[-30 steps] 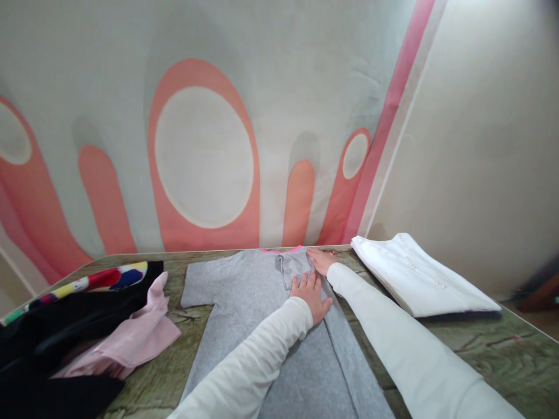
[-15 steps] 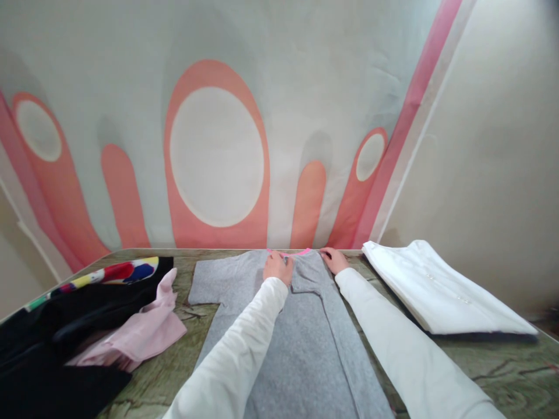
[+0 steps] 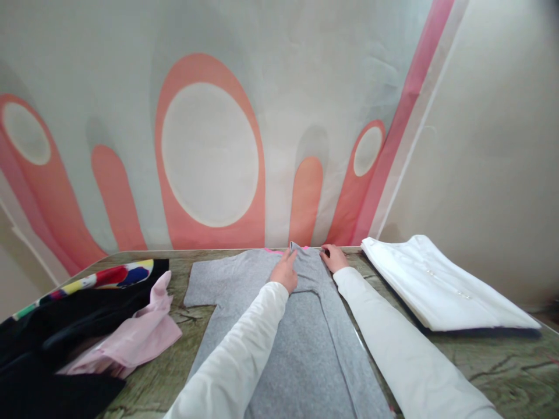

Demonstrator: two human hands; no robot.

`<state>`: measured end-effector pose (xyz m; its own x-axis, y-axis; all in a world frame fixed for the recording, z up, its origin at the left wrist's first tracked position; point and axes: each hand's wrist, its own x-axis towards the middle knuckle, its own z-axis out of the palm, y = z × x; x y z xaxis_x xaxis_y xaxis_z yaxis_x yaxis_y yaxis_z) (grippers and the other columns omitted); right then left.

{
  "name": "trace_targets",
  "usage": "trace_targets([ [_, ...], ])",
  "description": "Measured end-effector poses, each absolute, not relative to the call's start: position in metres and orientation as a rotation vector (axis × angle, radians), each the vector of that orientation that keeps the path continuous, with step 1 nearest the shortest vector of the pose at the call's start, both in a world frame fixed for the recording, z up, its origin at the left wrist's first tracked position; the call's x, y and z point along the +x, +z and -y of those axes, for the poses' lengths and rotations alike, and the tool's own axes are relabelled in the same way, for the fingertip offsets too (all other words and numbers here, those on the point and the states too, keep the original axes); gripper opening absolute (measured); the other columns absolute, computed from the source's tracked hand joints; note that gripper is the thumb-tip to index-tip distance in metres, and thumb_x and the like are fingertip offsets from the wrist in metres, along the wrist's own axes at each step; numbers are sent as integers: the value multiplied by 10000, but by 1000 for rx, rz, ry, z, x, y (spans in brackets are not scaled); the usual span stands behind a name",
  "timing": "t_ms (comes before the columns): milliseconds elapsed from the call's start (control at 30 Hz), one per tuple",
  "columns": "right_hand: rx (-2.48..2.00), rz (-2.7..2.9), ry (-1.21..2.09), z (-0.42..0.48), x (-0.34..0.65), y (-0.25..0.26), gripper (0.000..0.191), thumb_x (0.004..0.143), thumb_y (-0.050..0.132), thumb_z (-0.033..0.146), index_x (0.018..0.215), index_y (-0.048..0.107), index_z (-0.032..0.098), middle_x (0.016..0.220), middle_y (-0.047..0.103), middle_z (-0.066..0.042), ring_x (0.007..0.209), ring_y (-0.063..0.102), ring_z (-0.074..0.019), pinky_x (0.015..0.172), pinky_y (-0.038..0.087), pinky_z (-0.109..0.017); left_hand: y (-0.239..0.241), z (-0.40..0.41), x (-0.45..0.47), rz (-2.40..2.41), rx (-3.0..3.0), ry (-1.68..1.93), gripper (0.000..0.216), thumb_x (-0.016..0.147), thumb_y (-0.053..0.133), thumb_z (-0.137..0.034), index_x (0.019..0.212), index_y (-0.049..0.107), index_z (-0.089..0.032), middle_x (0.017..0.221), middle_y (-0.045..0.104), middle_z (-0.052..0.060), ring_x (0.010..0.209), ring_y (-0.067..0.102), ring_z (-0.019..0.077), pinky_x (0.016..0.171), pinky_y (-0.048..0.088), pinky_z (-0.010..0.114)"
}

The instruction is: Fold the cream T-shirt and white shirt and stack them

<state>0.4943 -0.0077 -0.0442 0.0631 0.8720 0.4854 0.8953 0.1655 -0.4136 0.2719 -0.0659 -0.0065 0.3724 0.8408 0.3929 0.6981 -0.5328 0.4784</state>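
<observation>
A grey T-shirt (image 3: 279,349) with a pink collar lies flat on the table, neck towards the wall. Its right side is folded inward, and the right sleeve (image 3: 308,270) lies over the chest. My left hand (image 3: 285,272) is near the collar, fingers pinched on the folded sleeve's edge, which rises in a small peak. My right hand (image 3: 334,258) grips the folded shoulder edge just to the right, fingers curled. Both arms are in white sleeves.
A folded white garment (image 3: 441,288) lies at the right of the green marbled table (image 3: 502,366). At the left is a pile of a pink garment (image 3: 140,337), black cloth (image 3: 52,349) and a multicoloured piece (image 3: 100,278). A wall with pink shapes stands right behind the table.
My left hand moved from lying flat on the folded sleeve up to the collar and closed on the fabric. The right hand stayed at the shoulder edge. The camera shifted a little.
</observation>
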Motion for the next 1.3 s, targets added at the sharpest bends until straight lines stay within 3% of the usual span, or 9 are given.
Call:
trace_targets([
  [67, -1677, 1780, -52, 8, 494, -43, 235, 756, 522, 236, 956, 605, 144, 939, 615, -100, 898, 545, -189, 827, 389, -300, -6, 70, 274, -1529, 2375, 846, 659, 654, 448, -37, 1301, 326, -57, 1416, 196, 127, 1261, 270, 210, 1024, 279, 278],
  [200, -1666, 1760, -87, 11, 494, -38, 228, 777, 483, 213, 954, 606, 137, 939, 605, -103, 899, 536, -185, 833, 382, -298, -1, 80, 277, -1818, 2334, 813, 613, 674, 465, -98, 1278, 359, -107, 1419, 172, 136, 1211, 321, 294, 963, 315, 424],
  [400, -1623, 1824, -108, 21, 492, -29, 243, 779, 424, 135, 912, 628, 149, 952, 600, -83, 913, 524, -170, 846, 371, -287, 3, 92, 285, -1444, 2794, 650, 342, 848, 356, -277, 1156, 493, -219, 1335, 379, 45, 1242, 274, 210, 1011, 207, 427],
  [600, -1598, 1985, -51, 28, 483, -25, 232, 780, 465, 192, 891, 665, 229, 961, 628, -24, 913, 533, -156, 835, 377, -261, -13, 99, 289, -1365, 2789, 398, 523, 862, 279, -499, 1291, 362, -213, 1384, 303, 74, 1256, 260, 251, 1011, 174, 469],
  [933, -1614, 2036, -67, 37, 477, -18, 296, 824, 404, 208, 1016, 629, 227, 1091, 592, -47, 1007, 491, -198, 912, 326, -354, -11, 102, 289, -1377, 2735, 412, 518, 851, 325, -484, 1284, 383, -206, 1382, 305, 83, 1245, 265, 280, 990, 197, 459],
  [1100, -1459, 2240, 0, 40, 466, -16, 312, 828, 409, 221, 1073, 602, 233, 1174, 560, -10, 1086, 469, -147, 947, 322, -289, -10, 104, 289, -1384, 2751, 456, 495, 849, 341, -474, 1250, 417, -194, 1360, 337, 94, 1225, 290, 284, 980, 213, 450],
  [1300, -1486, 2307, 47, 34, 463, -26, 385, 856, 382, 321, 1218, 483, 239, 1300, 452, -38, 1196, 384, -184, 980, 284, -388, 9, 101, 289, -1465, 2722, 445, 364, 804, 446, -429, 992, 574, -145, 1038, 554, 136, 987, 492, 292, 828, 372, 412],
])
